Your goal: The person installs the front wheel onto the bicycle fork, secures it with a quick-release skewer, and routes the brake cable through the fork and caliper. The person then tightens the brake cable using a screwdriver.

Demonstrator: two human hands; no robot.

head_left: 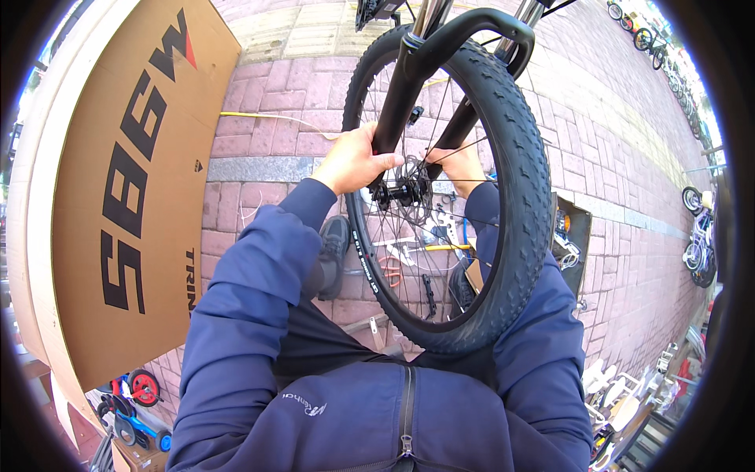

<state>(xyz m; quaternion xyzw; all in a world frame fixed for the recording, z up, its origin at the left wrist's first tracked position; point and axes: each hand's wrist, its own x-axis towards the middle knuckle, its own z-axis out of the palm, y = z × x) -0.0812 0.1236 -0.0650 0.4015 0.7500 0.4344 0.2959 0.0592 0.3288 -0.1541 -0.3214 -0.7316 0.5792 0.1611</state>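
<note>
L hand (358, 160): fork (395, 102) (top cut) | R hand (461, 164): behind wheel (523, 197), grip unclr

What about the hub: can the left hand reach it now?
Probably yes: the left hand grips the fork close to the hub, and nothing appears to block the way down.

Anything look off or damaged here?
No obvious damage. Small loose parts lie scattered on the paving, visible through the wheel: untidy underfoot. A yellow strip also trails across the paving beside the large carton. Wheel alignment: can't tell.
</note>
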